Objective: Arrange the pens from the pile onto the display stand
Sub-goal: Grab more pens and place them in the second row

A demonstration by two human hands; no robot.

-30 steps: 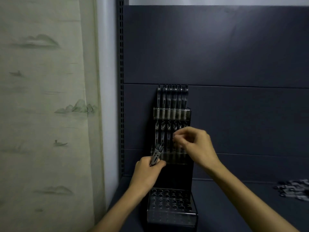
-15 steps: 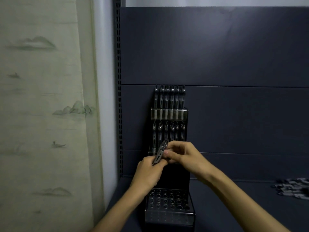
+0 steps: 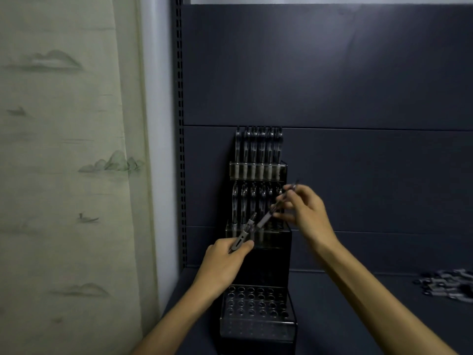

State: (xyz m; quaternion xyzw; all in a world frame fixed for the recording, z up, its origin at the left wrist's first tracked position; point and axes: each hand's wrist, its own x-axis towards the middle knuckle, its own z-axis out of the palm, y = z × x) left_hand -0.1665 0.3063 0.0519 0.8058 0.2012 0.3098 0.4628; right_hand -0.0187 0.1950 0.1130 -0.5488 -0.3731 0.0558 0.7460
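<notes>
A dark tiered display stand (image 3: 276,247) stands on the shelf against the back panel. Its top tier and middle tier each carry a row of upright pens (image 3: 258,149); the bottom tier (image 3: 256,306) shows bare holes. My left hand (image 3: 225,260) grips a small bunch of grey pens (image 3: 243,238) in front of the middle tier. My right hand (image 3: 307,216) pinches a single pen (image 3: 277,207), tilted with its tip low and left, just above the middle tier's holes.
A loose pile of pens (image 3: 445,285) lies on the dark shelf floor (image 3: 345,316) at the far right. A slotted shelf upright (image 3: 179,124) runs along the left edge, with a pale painted curtain (image 3: 64,175) beyond it.
My right hand met the bunch in my left hand, drew one pen out of it, and lifted it up and to the right. My left hand stayed in place.
</notes>
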